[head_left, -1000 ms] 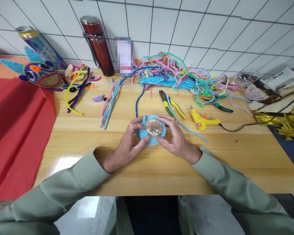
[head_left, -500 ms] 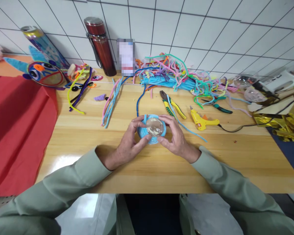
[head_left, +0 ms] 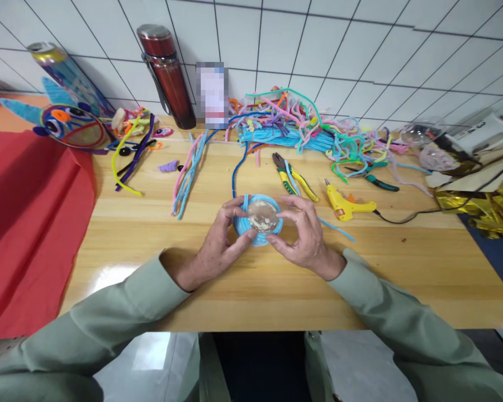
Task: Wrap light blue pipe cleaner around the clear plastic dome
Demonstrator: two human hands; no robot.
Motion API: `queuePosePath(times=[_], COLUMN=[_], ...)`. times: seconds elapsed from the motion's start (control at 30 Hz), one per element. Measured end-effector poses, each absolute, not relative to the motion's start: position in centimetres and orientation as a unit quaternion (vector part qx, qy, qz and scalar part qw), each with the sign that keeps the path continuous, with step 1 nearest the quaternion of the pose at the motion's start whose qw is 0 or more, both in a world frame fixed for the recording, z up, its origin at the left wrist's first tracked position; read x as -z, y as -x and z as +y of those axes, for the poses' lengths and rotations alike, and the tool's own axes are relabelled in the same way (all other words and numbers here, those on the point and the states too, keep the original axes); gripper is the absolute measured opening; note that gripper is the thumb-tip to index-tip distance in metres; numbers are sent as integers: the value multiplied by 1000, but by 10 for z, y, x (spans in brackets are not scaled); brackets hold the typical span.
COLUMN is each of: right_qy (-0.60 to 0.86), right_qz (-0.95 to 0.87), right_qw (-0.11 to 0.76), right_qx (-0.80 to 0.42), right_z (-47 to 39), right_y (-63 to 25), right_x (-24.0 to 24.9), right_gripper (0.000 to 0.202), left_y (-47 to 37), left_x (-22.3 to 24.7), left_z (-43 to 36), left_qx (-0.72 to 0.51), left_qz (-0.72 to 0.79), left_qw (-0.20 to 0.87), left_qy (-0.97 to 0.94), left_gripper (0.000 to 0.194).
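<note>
Between my hands is a coil of light-blue pipe cleaners (head_left: 242,224), wound round a clear, shallow round plastic piece (head_left: 262,216). A short end of pipe cleaner stands up at the coil's upper left. My left hand (head_left: 224,234) grips the left side, its thumb on the lower rim and index finger at the clear piece's edge. On the right, my right hand (head_left: 304,231) pinches the rim with thumb below and index fingertip at the clear piece; its other fingers are curled. Just beyond lie yellow-green pliers (head_left: 304,184) with a light-blue pipe cleaner (head_left: 337,229) across them.
A yellow glue gun (head_left: 347,204) with a black cord lies to the right. Along the wall stretches a pile of coloured pipe cleaners (head_left: 289,137), with a red thermos (head_left: 167,78) and a phone (head_left: 213,95) to its left. Red cloth (head_left: 37,223) covers the table's left end.
My right index finger has shifted from the coil's upper right edge inward to the clear piece, with the other fingers lifting off the rim. My left hand keeps its grip.
</note>
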State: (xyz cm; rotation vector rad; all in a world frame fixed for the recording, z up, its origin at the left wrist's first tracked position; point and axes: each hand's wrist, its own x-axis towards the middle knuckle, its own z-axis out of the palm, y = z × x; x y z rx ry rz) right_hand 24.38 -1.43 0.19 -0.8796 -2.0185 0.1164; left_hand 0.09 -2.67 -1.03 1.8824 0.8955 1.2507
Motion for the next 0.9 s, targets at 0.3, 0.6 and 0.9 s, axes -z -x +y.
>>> queuePosePath(times=[0.3,0.6,0.9], right_qy=[365,366,400], right_qz=[-817,-804,-777], right_qw=[444,463,440], right_qx=[-40,-68,-208], right_z=[-16,-16,-19], right_y=[-244,-241,-239], right_x=[-2,-1,1], right_gripper=[47,46,72], left_y=[0,-1,2], left_x=[12,11,12], left_z=[-26,-26,-20], left_qx=[-479,-483,-479], left_qz=[349,345,333], left_qw=[353,365,433], left_qy=[-724,-718,-687], left_gripper=[37,35,34])
